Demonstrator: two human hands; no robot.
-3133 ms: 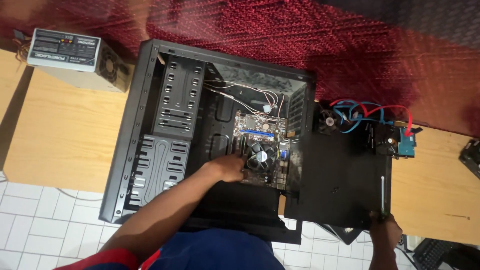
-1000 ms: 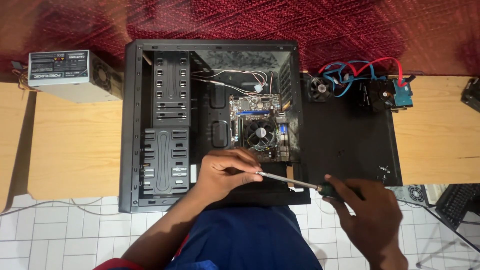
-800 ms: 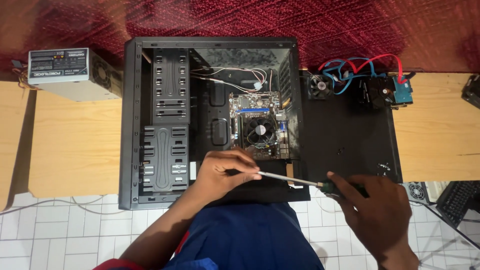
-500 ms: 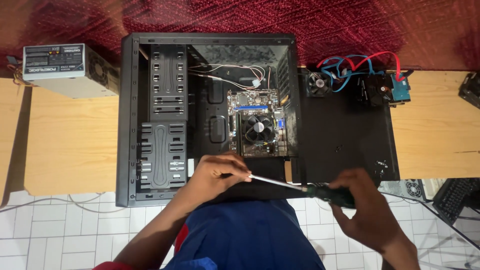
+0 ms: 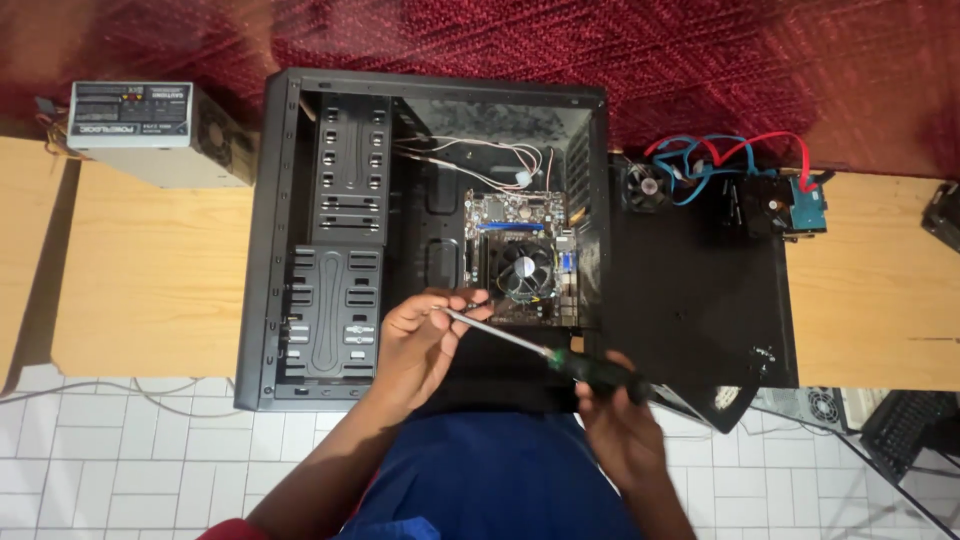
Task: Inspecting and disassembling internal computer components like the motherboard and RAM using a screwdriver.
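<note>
1. Change since the earlier frames: about three seconds before, the left hand [image 5: 425,335] had reached alone to the motherboard [image 5: 520,260] while the right hand [image 5: 620,425] sat at the far right edge of the side panel [image 5: 700,300]. By this frame both hands had met on a screwdriver [image 5: 540,352] at the case's near edge. Over the last second the tool had dropped slightly lower in view and the right hand had drawn in toward the body.

2. Surface and room: a pale wooden surface [image 5: 150,270] carried an open black computer case [image 5: 260,230] laid on its side, with its drive cage [image 5: 345,180] at left. A grey power supply [image 5: 150,125] stood at the surface's far left. The black side panel lay to the right of the case, bearing a small fan [image 5: 645,188], red and blue cables [image 5: 730,155] and a hard drive [image 5: 805,205]. Red carpet [image 5: 700,60] lay beyond; white floor tiles [image 5: 120,450] lay nearer.

3. Screwdriver: its long axis ran diagonally, tip up-left and handle down-right. The metal shaft pointed toward the lower left corner of the motherboard, its tip just short of it. The dark handle with a green band sat over the case's near edge.

4. Hands: the left hand pinched the shaft near the tip with its fingertips. The right hand was clenched round the handle.
</note>
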